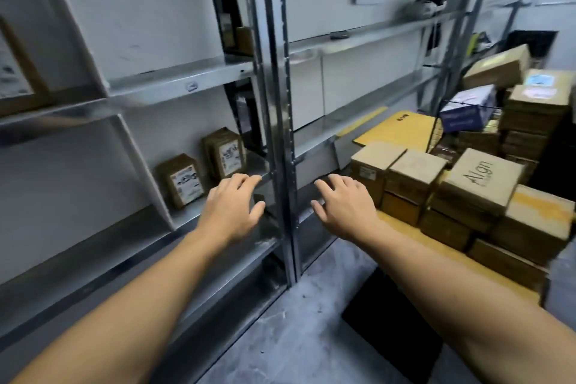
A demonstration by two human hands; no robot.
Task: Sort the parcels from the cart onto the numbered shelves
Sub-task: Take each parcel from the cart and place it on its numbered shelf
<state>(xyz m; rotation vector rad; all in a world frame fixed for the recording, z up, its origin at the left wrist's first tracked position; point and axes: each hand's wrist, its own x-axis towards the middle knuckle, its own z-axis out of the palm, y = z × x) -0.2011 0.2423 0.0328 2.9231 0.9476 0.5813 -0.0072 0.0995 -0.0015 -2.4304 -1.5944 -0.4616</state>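
Both hands are empty right now. The left hand (232, 206) sits just left of the steel upright (277, 121) where the two shelf bays meet, and the right hand (343, 209) just right of it. Fingers on both are loosely spread and gripping nothing. Further left of the upright, on the low shelf (199, 212), two small brown parcels stand on edge with their labels facing out: one close to the upright (226, 153), the other (182, 181) a bit further left. Everything else waiting to be sorted is right of the upright, stacked as cardboard boxes on the cart (526, 285). The near top box is marked "Align" (480, 178), and there's a blue-and-white box (467, 106) further back. The shelves just right of the upright look mostly bare at this height. My read is that this is the gap between parcels, with hands free and the next grab coming up. The next move would be to swing right of the upright, lift a box off the top of the stack so nothing under it topples, read its label and match it to a shelf number. I honestly can't read any shelf numbers here. The small sticker (190, 86) on the shelf edge left of the upright is too blurry.
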